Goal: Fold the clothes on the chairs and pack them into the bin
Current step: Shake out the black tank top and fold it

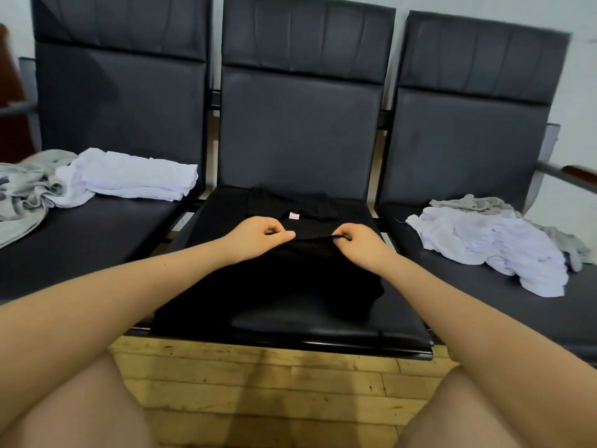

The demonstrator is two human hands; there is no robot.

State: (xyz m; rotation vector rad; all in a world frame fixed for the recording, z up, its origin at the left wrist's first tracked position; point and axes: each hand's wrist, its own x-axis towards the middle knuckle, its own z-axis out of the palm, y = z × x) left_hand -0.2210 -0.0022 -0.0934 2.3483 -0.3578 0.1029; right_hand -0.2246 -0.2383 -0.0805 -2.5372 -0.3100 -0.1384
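Three dark padded chairs (pixel 300 130) in a row against a pale wall, above a wooden plank floor (pixel 274 383). On the middle seat, a black garment (pixel 274 286) spread flat, a small white label (pixel 293 216) showing near its far end. Left hand (pixel 258 234) and right hand (pixel 361 240) side by side over the middle of the garment, fingers curled, each pinching a raised edge of the black cloth between thumb and fingertips. On the left seat, a folded white garment (pixel 135 177) lying against a crumpled grey garment (pixel 22 192) at the far left edge. On the right seat, a loose white garment (pixel 491 247) heaped on top of another grey piece (pixel 571 250). No bin in view.
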